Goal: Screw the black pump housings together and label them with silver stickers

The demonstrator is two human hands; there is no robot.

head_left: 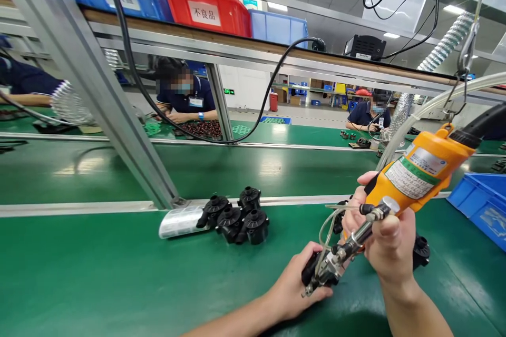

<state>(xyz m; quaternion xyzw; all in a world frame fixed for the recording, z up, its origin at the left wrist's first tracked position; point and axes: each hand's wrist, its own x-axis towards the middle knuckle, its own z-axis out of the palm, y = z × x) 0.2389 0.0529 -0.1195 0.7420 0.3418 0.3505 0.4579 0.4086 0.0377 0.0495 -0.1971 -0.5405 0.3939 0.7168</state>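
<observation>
Gripping a black housing, the left hand curls round it over the green surface. The right hand, higher and to its right, clasps the orange power driver, long axis slanting down-left, tip over the housing; contact unclear. More black housings ahead-left. Blue crate at right, contents unclear. Shelf beyond: red bin, blue bins, insides hidden.

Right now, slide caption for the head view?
Right hand grips an orange tool, its metal end over a black part in the left hand; four black parts cluster on a green bench.
</observation>
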